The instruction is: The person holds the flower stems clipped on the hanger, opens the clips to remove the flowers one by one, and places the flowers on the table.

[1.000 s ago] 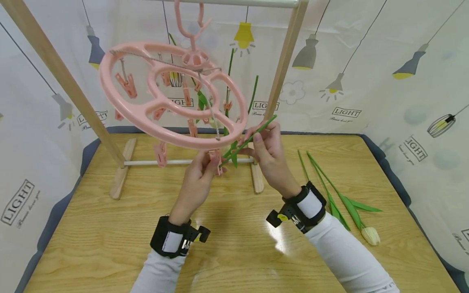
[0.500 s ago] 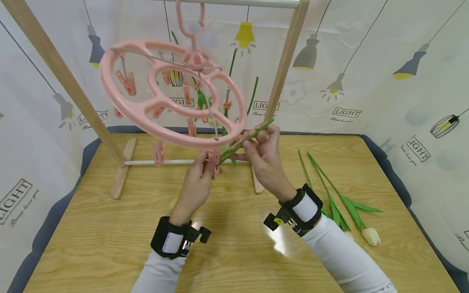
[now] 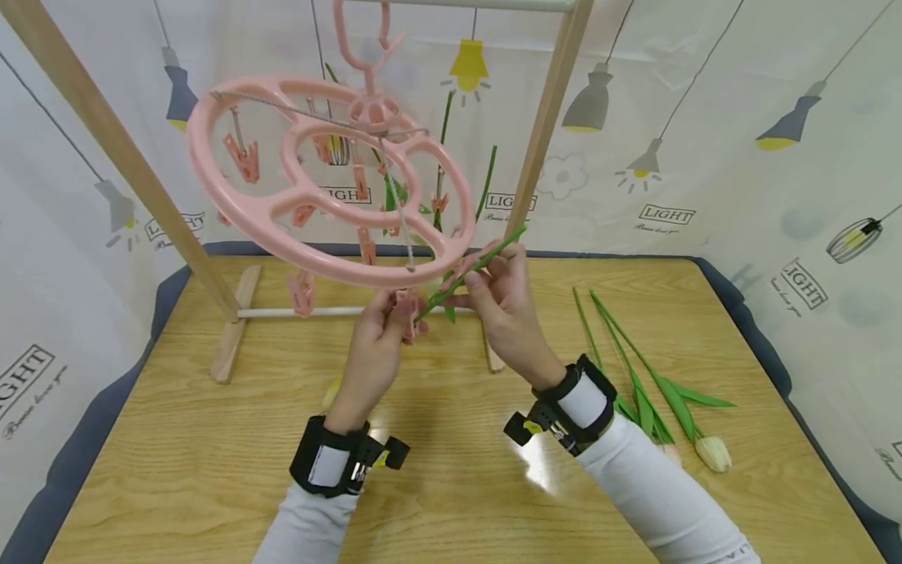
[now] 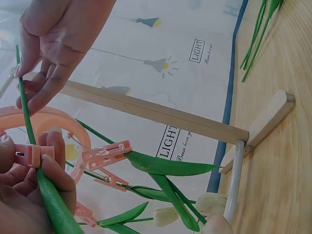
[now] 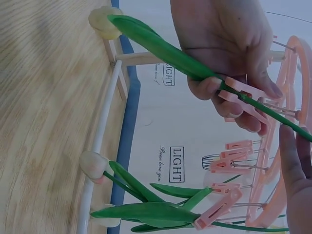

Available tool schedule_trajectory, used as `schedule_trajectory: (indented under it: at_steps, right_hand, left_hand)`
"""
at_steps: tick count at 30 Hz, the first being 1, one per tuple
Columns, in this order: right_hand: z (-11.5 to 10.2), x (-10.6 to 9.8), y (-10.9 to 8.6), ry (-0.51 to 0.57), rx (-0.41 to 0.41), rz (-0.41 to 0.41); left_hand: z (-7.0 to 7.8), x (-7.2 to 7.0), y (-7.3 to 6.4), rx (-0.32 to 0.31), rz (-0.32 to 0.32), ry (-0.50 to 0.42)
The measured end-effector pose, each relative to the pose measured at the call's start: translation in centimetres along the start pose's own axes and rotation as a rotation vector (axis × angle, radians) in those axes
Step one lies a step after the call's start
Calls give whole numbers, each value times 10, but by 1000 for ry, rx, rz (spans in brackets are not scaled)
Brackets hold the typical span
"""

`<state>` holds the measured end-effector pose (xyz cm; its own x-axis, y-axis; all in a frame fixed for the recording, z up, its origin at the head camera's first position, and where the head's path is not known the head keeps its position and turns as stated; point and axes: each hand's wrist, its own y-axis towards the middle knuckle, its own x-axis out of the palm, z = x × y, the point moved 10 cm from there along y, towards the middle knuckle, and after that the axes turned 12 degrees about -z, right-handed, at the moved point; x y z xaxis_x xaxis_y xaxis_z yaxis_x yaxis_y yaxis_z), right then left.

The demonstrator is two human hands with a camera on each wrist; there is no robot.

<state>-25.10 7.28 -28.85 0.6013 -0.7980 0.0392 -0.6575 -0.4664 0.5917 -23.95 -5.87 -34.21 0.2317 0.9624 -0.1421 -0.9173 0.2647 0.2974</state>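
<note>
In the head view, my left hand (image 3: 373,345) pinches a pink clothespin (image 3: 407,313) hanging from the front rim of the round pink hanger (image 3: 331,265). My right hand (image 3: 510,309) holds the green stem (image 3: 468,274) of a tulip between thumb and fingers. The stem slants down to the clothespin. In the right wrist view it lies at the clip's mouth, with a broad leaf (image 5: 165,48) and a pale yellow bloom (image 5: 105,23) hanging below. Whether the clip bites on the stem I cannot tell. Several white tulips (image 4: 165,216) hang upside down in other clips (image 4: 107,153).
A wooden stand (image 3: 550,125) with a white lower bar (image 3: 310,312) carries the hanger. Loose tulips (image 3: 676,399) lie at the right of the wooden table (image 3: 451,501), one with a white bloom (image 3: 713,453). Further clothespins (image 3: 301,294) dangle around the hanger. Printed cloth walls (image 3: 747,204) enclose the table.
My right hand has shifted slightly left and down with the stem. My left hand and its clothespin have moved a little left, and the hanger has turned slightly.
</note>
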Motion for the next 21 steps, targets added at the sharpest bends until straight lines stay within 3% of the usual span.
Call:
schedule_trajectory:
  at_steps: [21]
  right_hand:
    - [0, 8, 0, -46, 24, 24]
  left_hand:
    - [6, -3, -2, 43, 25, -16]
